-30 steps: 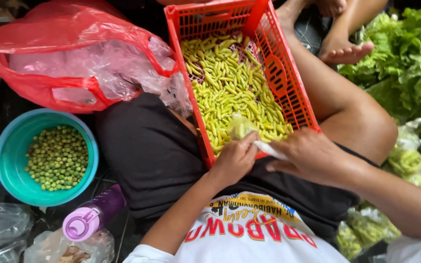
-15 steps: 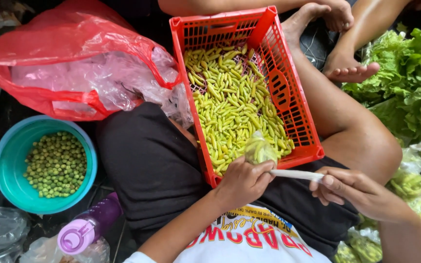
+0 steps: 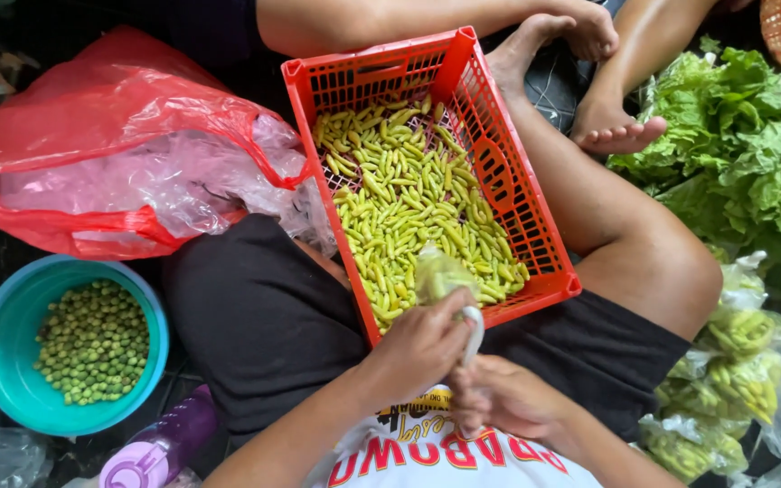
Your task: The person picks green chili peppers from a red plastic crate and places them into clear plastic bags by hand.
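Note:
My left hand (image 3: 418, 348) pinches the twisted neck of a small clear plastic bag (image 3: 440, 274) filled with yellow-green chillies, held over the near end of a red plastic crate (image 3: 497, 173). The crate rests on my lap and holds a thick layer of loose yellow-green chillies (image 3: 409, 199). My right hand (image 3: 499, 398) is just below the left, gripping the white twisted tail of the same bag (image 3: 472, 333) near my shirt.
A red plastic bag (image 3: 110, 154) with clear bags inside lies at the left. A teal bowl of small green round vegetables (image 3: 74, 348) and a purple bottle (image 3: 160, 447) sit lower left. Leafy greens (image 3: 752, 136) and filled chilli bags (image 3: 734, 370) lie right. Another person's feet (image 3: 612, 126) rest beyond the crate.
My right hand has come back in from the right, where it had pulled the bag's white tail out, and now sits close under my left hand. The view has shifted slightly.

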